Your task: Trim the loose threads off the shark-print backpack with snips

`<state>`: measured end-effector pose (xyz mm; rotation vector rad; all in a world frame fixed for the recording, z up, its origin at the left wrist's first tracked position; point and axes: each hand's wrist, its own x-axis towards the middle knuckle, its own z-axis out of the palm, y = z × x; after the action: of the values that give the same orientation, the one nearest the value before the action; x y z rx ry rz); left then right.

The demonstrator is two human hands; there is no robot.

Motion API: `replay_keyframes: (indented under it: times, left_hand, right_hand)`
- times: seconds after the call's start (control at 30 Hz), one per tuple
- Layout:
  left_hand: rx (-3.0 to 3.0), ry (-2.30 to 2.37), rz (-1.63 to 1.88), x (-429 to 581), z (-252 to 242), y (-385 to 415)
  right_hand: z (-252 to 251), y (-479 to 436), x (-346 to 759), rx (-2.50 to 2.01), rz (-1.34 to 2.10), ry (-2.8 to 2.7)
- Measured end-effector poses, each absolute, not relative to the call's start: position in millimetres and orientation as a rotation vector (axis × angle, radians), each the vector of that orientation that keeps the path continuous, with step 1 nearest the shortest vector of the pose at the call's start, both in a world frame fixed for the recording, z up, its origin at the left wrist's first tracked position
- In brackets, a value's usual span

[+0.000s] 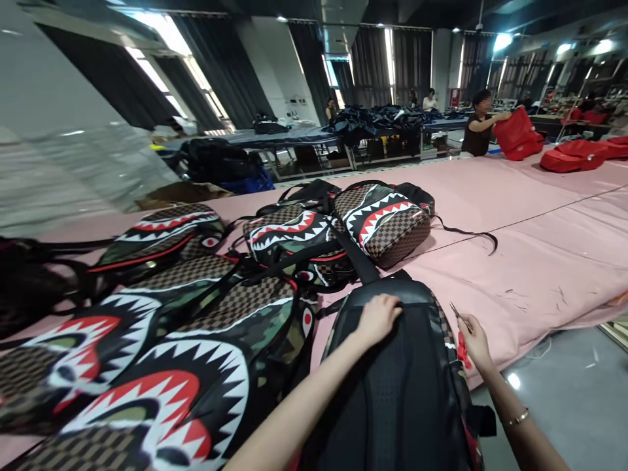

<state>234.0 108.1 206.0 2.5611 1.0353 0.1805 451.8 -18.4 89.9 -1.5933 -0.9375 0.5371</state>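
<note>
A black backpack lies back-side up in front of me on the pink table. My left hand rests on its top panel, fingers curled and pressing down. My right hand sits at the backpack's right edge, closed on a small red-handled thread snipper with its metal tips pointing up. Several backpacks with a shark-mouth print lie to my left and ahead.
Red bags lie at the far right of the pink table, where a person handles one. Other tables with dark bags stand behind. The grey floor is at my right.
</note>
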Motion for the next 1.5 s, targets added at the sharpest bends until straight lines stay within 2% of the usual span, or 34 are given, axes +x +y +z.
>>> replay_keyframes:
  times: [0.07,0.17,0.37,0.53,0.63,0.77,1.0,1.17,1.27,1.5]
  left_hand:
    - [2.561,1.256,0.165,211.7,201.5,136.5]
    - [2.591,1.354,0.116,194.4,200.5,155.9]
    - [2.766,1.059,0.248,186.5,228.7,115.3]
    - [2.835,0.938,0.536,159.1,255.7,53.8]
    - [2.884,0.829,0.935,141.1,270.0,20.3]
    - [2.919,0.653,1.342,125.8,282.9,-21.3]
    - [2.894,0.289,1.503,112.2,281.2,-86.9]
    - [2.904,0.374,1.547,99.9,293.2,-104.4]
    - [2.914,0.404,1.555,94.3,299.3,-107.2]
    - [2.822,0.33,1.586,101.0,293.6,-106.3]
  right_hand:
    - [98.6,-18.0,446.3,-1.575,0.557,-0.979]
    - [116.4,-13.8,434.2,-1.556,0.568,-1.064]
    - [168.1,-4.2,406.3,-1.533,0.485,-1.287]
    - [228.7,-12.8,376.8,-1.468,0.305,-1.645]
    - [267.9,-27.6,360.7,-1.501,0.199,-1.809]
    - [309.3,-46.7,344.2,-1.466,0.276,-1.971]
    - [332.6,-60.9,323.4,-1.629,0.325,-1.97]
    - [338.4,-87.5,329.6,-1.236,0.454,-2.004]
    - [341.0,-116.4,335.0,-1.043,0.249,-2.203]
    - [331.2,-162.7,332.2,-1.072,-0.529,-2.362]
